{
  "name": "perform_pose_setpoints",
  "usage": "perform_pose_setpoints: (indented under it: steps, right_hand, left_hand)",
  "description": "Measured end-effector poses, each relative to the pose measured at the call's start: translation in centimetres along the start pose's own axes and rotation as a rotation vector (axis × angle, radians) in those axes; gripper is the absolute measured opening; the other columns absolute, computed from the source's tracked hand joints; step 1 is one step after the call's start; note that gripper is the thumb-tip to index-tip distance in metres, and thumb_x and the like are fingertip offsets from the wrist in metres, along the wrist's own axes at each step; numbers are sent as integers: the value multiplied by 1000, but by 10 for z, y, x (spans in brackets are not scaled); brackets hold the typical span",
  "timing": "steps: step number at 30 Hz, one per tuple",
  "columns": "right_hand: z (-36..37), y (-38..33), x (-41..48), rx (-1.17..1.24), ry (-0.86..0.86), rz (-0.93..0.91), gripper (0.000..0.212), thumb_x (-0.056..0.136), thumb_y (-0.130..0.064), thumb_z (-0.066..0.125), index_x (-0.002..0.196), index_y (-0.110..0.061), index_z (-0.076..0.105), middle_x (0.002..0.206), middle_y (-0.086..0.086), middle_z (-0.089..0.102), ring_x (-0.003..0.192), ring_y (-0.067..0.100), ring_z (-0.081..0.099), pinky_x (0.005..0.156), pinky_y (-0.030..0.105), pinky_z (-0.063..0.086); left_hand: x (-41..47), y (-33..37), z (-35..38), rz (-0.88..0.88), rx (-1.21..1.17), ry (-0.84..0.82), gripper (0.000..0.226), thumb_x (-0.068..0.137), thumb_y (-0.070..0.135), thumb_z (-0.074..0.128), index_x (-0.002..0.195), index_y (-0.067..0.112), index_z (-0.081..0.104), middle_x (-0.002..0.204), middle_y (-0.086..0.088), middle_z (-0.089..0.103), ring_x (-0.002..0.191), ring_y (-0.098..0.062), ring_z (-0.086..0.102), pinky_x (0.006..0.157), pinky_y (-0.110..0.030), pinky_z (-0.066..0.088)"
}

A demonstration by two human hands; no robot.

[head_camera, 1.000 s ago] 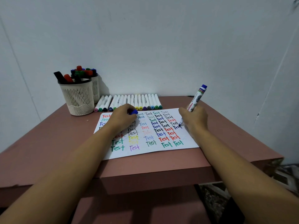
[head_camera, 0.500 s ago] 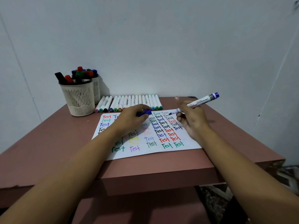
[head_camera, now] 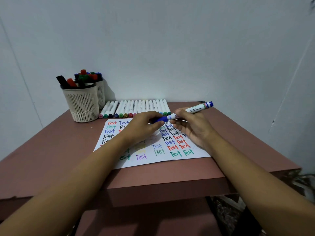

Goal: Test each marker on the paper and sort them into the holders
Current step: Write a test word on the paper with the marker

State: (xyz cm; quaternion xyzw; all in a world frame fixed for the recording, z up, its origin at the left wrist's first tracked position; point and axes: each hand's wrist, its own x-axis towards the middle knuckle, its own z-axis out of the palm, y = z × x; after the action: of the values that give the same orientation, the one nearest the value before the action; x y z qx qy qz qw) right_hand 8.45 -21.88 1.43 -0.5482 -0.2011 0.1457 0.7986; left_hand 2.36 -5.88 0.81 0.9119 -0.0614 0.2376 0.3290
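My right hand [head_camera: 192,126] holds a white marker [head_camera: 196,109] with a blue end, lying nearly level above the paper [head_camera: 153,160]. Its blue cap [head_camera: 161,119] is pinched in my left hand [head_camera: 144,125] and meets the marker's tip. The white paper is covered with the word "Test" in several colours. A row of white markers [head_camera: 136,108] lies along the paper's far edge. Two cream mesh holders stand at the back left: the front holder [head_camera: 81,103] has black and red markers, the rear holder [head_camera: 100,92] has several coloured ones.
The reddish-brown table [head_camera: 51,150] ends in a front edge close to me and a right edge beyond my right arm. A pale wall [head_camera: 153,48] rises right behind the holders and marker row. Clutter lies on the floor at the lower right.
My right hand lifted the marker off the paper and turned it level. My left hand brought the blue cap over to the marker's tip.
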Motion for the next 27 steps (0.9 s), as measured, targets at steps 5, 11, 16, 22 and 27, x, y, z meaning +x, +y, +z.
perform_pose_setpoints:
  steps: [5,11,16,22,27]
  right_hand:
    - [-3,3,1,-110,-26,-7,12,86,-14,65,77,-8,61,58,0,52,51,8,47,44,17,40]
    - [-3,2,1,-5,-110,59,11,89,-10,59,79,-5,59,53,1,53,45,6,47,41,14,39]
    - [-4,3,3,51,-154,105,14,92,-10,54,80,-5,59,52,1,53,45,6,48,43,13,41]
    - [-3,4,6,61,-122,115,12,91,-13,55,85,-5,62,54,1,53,45,6,48,42,14,40]
    - [0,2,5,59,-74,138,15,85,-25,63,81,-10,61,59,3,55,49,9,50,44,16,43]
  left_hand:
    - [-2,6,5,76,3,68,25,94,19,53,114,10,63,95,3,62,83,-6,53,68,-1,36]
    - [-4,9,10,103,20,98,23,96,18,48,109,5,62,65,11,50,56,-3,43,53,-11,32]
    - [-3,11,10,106,32,65,24,97,18,46,108,3,62,63,10,48,55,-4,41,51,-12,30]
    - [-2,10,6,-24,-189,58,13,94,21,53,98,14,64,67,4,53,52,0,42,52,-11,32]
    - [5,9,-2,-246,-699,76,6,89,9,59,90,9,64,56,11,54,52,-2,48,57,-18,41]
